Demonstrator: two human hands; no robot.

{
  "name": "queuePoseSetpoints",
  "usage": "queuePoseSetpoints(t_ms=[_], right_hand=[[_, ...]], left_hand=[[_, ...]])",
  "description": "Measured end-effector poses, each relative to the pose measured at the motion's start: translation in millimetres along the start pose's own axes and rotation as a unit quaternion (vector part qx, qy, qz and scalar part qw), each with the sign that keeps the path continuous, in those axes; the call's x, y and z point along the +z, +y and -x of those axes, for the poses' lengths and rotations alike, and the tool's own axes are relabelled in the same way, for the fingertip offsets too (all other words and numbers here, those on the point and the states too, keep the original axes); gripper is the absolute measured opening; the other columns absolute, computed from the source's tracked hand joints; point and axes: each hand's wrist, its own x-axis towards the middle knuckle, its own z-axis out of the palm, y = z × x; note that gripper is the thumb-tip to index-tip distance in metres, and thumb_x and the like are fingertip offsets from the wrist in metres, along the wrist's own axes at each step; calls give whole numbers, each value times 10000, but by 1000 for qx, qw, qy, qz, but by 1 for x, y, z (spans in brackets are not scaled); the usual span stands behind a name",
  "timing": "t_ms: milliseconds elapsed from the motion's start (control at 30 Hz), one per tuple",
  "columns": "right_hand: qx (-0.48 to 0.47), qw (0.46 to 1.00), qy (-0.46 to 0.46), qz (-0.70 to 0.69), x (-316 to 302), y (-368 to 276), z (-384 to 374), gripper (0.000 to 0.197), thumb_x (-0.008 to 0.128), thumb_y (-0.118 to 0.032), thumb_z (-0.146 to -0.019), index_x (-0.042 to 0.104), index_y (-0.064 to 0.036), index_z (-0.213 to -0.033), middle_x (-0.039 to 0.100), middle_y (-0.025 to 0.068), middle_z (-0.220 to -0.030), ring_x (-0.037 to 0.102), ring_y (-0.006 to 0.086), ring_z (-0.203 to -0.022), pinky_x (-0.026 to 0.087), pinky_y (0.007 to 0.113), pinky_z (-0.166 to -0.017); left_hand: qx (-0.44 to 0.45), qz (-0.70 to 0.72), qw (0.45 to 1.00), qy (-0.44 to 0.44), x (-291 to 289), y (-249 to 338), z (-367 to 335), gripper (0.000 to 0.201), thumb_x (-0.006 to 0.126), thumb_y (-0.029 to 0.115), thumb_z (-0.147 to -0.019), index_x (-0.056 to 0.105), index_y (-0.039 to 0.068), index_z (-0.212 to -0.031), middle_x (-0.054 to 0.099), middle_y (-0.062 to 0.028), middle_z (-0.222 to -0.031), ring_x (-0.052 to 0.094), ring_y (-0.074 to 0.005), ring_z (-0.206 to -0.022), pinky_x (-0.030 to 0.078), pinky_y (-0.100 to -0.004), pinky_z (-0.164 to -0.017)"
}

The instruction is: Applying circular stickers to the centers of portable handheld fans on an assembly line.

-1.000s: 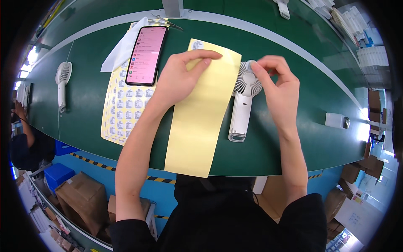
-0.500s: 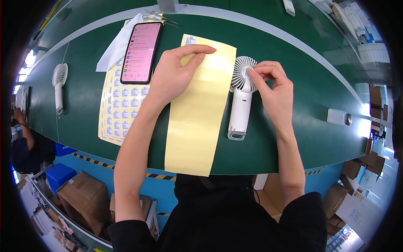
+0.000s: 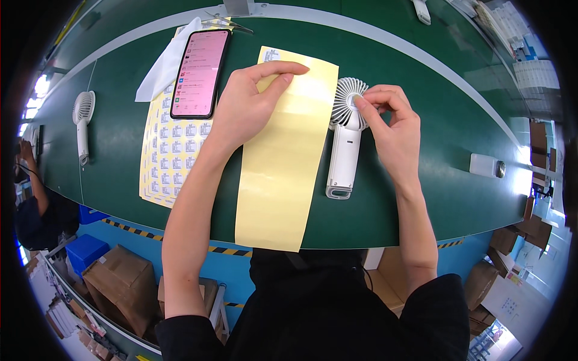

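Note:
A long yellow label sheet [image 3: 282, 174] lies before me, nearly bare except for a printed label at its top left corner. My left hand [image 3: 250, 99] rests on its upper part, thumb and forefinger drawn close together against the sheet. Just right of it, a white handheld fan [image 3: 344, 159] lies on the table with its round grille away from me. Over the grille's centre, my right hand [image 3: 391, 120] has thumb and forefinger pinched together. Whatever sits between those fingertips is too small to make out.
Left of the sheet, a phone [image 3: 200, 75] with a lit pink screen lies on a stack of printed label sheets [image 3: 171, 153], beside a white cloth [image 3: 162, 66] and tweezers [image 3: 232, 24]. Another fan [image 3: 83, 123] lies far left, a small white bottle [image 3: 486, 165] at right. A co-worker's arm [image 3: 35, 177] shows at left.
Both hands hold almost the same pose. The whole table scene has shifted very slightly in view; nothing has visibly been taken up or let go.

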Motion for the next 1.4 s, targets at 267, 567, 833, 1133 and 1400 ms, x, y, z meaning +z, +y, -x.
queuePoseSetpoints(t_ms=[267,567,833,1133,1400], right_hand=[[-9,1000,7,7,1,0,1,82,724,-55,-871,692,17,-893,623,46,-991,540,109,-854,431,237,-756],[-160,968,53,186,5,-2,1,176,778,-125,-819,643,-24,-869,583,66,-961,548,154,-812,446,281,-724],[17,995,-2,100,6,8,-3,400,738,-299,-874,676,-31,-1166,576,74,-979,483,128,-728,421,277,-634],[26,989,103,107,2,4,-10,272,663,-281,-945,672,-12,-904,624,87,-782,543,164,-604,451,312,-568],[88,949,-122,277,-5,-24,17,494,761,-475,-802,573,-17,-793,642,147,-679,636,295,-579,505,405,-582]], left_hand=[[10,-12,1000,4,0,-1,0,248,532,108,-961,726,35,-1097,734,-87,-1021,655,-146,-905,488,-263,-835],[10,-5,1000,1,0,-1,-1,250,529,106,-963,726,33,-1099,733,-85,-1029,654,-144,-920,488,-262,-840],[-10,2,1000,4,0,0,-1,245,529,97,-964,722,38,-1104,727,-84,-1044,651,-146,-935,486,-268,-860],[-9,15,999,31,0,3,0,234,538,116,-977,709,44,-1120,718,-76,-1062,656,-143,-926,496,-265,-842],[73,0,985,156,-3,-4,-4,224,533,118,-983,686,39,-1127,714,-64,-1003,633,-112,-811,491,-249,-740]])
